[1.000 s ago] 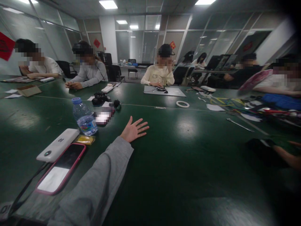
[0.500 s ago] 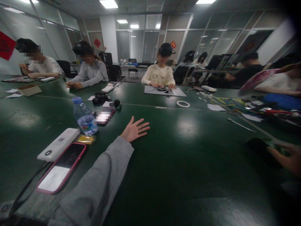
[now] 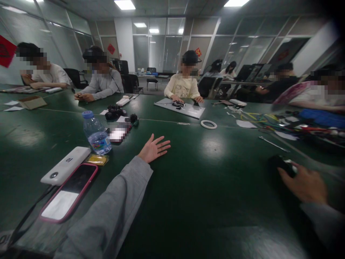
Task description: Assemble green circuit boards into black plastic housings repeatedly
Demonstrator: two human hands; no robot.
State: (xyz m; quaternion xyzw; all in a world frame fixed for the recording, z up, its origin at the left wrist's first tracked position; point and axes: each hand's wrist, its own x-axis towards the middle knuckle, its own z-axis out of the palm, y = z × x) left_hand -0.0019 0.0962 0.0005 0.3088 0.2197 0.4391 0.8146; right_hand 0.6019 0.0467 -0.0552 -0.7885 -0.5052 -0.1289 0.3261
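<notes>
My left hand [image 3: 154, 149] lies on the green table [image 3: 215, 187], palm turned partly up and fingers spread, with nothing in it. Left of that hand are a water bottle [image 3: 97, 135] with a blue cap and a phone with a blurred screen [image 3: 118, 133]. At the right, my right hand [image 3: 307, 183] is closed around a small dark object [image 3: 288, 166] with a shiny patch, held at or just above the tabletop. The fingers hide part of it, and its kind cannot be made out.
Near left lie a white power bank [image 3: 67, 165], a pink-cased phone [image 3: 70, 194] and a yellow packet [image 3: 98, 159]. Farther off are a white tape ring [image 3: 208, 124], a wrench [image 3: 275, 144] and tangled cables [image 3: 269, 122]. Across the table a person [image 3: 183, 84] handles a grey board [image 3: 188, 110].
My right hand has moved left and farther into view with the dark object. My left hand stays put. The person opposite has turned the grey board and shifted it left.
</notes>
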